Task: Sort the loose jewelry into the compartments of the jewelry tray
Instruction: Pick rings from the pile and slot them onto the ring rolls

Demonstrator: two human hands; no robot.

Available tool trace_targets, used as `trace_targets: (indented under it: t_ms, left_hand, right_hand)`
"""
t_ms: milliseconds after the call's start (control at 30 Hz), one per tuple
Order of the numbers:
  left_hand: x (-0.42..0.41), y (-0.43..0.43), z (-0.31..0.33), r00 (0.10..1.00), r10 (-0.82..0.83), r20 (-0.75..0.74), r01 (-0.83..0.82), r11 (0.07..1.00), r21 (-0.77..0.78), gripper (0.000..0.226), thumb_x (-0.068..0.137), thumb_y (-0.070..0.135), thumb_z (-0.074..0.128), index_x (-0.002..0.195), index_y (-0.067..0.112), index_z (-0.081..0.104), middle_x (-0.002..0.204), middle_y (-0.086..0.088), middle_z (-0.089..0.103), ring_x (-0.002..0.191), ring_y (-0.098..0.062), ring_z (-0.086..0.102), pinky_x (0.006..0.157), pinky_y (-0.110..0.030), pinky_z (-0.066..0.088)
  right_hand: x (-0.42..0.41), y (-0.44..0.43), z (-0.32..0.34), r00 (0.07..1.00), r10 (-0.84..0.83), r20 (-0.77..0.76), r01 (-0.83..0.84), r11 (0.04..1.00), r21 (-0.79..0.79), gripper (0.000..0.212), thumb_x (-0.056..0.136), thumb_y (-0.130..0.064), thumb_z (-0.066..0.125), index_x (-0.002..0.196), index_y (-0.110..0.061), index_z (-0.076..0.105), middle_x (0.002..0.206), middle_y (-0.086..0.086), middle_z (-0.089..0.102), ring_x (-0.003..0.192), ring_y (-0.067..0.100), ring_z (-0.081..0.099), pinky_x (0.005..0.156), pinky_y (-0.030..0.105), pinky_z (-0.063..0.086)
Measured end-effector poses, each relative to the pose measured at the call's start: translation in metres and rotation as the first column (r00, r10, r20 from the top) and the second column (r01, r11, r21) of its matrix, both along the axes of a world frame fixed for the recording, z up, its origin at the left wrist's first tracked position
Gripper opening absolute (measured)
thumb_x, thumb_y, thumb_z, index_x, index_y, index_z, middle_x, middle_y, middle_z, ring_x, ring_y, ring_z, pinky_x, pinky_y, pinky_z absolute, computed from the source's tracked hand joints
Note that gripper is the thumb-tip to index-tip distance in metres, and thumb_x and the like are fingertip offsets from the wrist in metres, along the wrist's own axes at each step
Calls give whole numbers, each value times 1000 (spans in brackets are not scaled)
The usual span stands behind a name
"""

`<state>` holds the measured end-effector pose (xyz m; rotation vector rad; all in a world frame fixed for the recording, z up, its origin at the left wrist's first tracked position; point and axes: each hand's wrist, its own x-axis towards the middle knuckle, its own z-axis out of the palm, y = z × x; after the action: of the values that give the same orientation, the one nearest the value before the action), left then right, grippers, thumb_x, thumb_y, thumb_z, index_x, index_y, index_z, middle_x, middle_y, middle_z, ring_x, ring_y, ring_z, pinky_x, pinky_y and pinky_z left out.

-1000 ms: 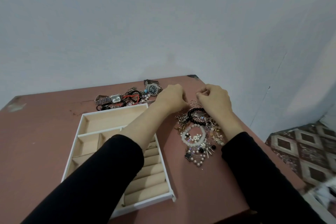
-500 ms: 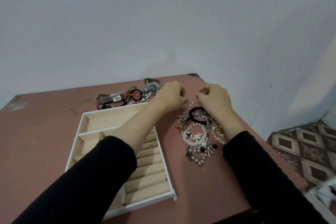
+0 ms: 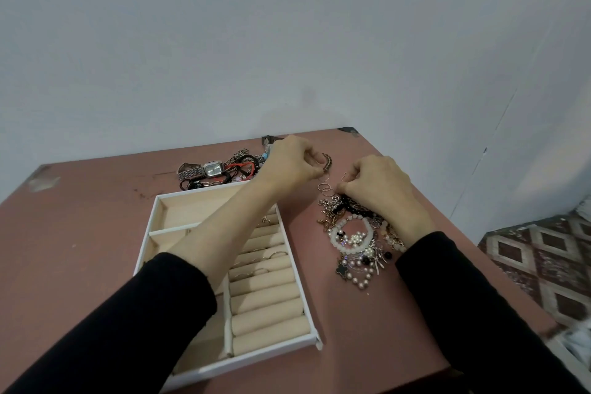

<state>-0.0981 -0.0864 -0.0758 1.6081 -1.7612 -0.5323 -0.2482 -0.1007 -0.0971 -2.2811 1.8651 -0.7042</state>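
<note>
The white jewelry tray [image 3: 155, 213] with beige compartments and ring rolls lies under my left forearm; a few rings sit in its rolls. To its right is a tangled pile of loose jewelry [image 3: 353, 238] with pearl and black bead bracelets. Several thin metal rings [image 3: 325, 188] lie at the pile's far end. My left hand [image 3: 289, 160] hovers just beyond them, fingers curled, thumb and forefinger pinching a thin ring. My right hand [image 3: 379, 184] rests on the pile's far end and pinches a thin wire loop. A dark chain bracelet [image 3: 328, 159] lies past my left fingers.
A second heap with a silver watch [image 3: 211, 168], cords and bracelets lies beyond the tray. The reddish table [image 3: 80, 233] ends at the wall behind and at its right edge, where a patterned floor [image 3: 543, 259] shows.
My hands have drawn a little apart over the thin rings. The left hand shifted slightly left and away, uncovering the dark chain bracelet. The camera view shifted a bit.
</note>
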Motion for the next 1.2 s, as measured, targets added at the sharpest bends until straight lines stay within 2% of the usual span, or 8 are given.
trace_targets:
  t_ms: [167, 267, 367, 500, 700, 867, 1000, 1200]
  left_hand:
    - [3, 3, 3, 1000, 9, -30, -8, 1000, 21, 14, 77, 4, 70, 91, 6, 70, 58, 9, 55, 40, 16, 47, 47, 1, 36]
    - [6, 4, 2, 999, 20, -38, -19, 999, 33, 14, 78, 4, 69, 92, 4, 70, 60, 7, 57, 40, 12, 49, 45, 0, 36]
    - [10, 6, 3, 998, 32, -50, -31, 999, 36, 18, 77, 5, 70, 95, 4, 71, 67, -2, 62, 49, 5, 52, 47, -3, 39]
    - [14, 10, 6, 998, 39, -45, -39, 999, 19, 17, 77, 6, 71, 95, 5, 71, 78, -8, 66, 55, -2, 53, 49, -3, 40]
    - [18, 14, 7, 999, 38, -25, -38, 999, -2, 16, 79, 5, 69, 94, 8, 72, 87, -13, 71, 57, 0, 52, 51, -1, 38]
    - [20, 13, 4, 999, 39, -7, -39, 999, -20, 15, 78, 5, 69, 91, 10, 73, 84, -13, 72, 47, 7, 53, 52, -3, 41]
    - [24, 18, 5, 999, 42, -13, -42, 999, -29, 14, 78, 5, 68, 88, 12, 73, 78, -8, 71, 47, 10, 54, 51, -1, 42]
    - [40, 54, 12, 996, 64, -64, -69, 994, -89, 12, 78, 7, 69, 83, 17, 73, 65, 8, 65, 53, 10, 56, 58, -2, 42]
  right_hand:
    - [4, 1, 0, 1000, 26, -17, -27, 998, -49, 15, 75, -28, 67, 75, -13, 70, 80, 2, 65, 92, 24, 54, 74, 32, 43]
    - [6, 3, 0, 997, 49, -51, -55, 991, -126, 9, 76, -20, 63, 74, -16, 71, 76, 0, 65, 90, 24, 55, 69, 29, 37]
    - [7, 4, 1, 993, 88, -77, -98, 985, -145, 12, 79, -23, 61, 75, -17, 70, 75, -3, 64, 92, 22, 53, 69, 28, 33]
    - [2, 6, 7, 995, 97, -22, -98, 991, -86, 17, 78, -37, 65, 78, -22, 71, 67, -12, 48, 89, 18, 49, 73, 29, 36]
    - [7, 10, 8, 995, 90, -40, -90, 996, -9, 27, 73, -44, 72, 72, -17, 70, 75, -3, 63, 89, 20, 57, 74, 31, 42]
    - [14, 13, 9, 989, 142, 28, -142, 990, 11, 25, 75, -38, 73, 56, -29, 58, 62, -15, 55, 84, 13, 58, 73, 28, 39]
    - [16, 15, 13, 958, 161, 239, -168, 986, 9, 10, 77, -30, 72, 70, -23, 70, 60, -12, 59, 65, 6, 56, 58, 22, 36]
    - [21, 36, 26, 740, 268, 617, -420, 900, 114, 9, 75, -21, 77, 76, -13, 72, 73, 11, 71, 60, 6, 60, 55, 11, 44]
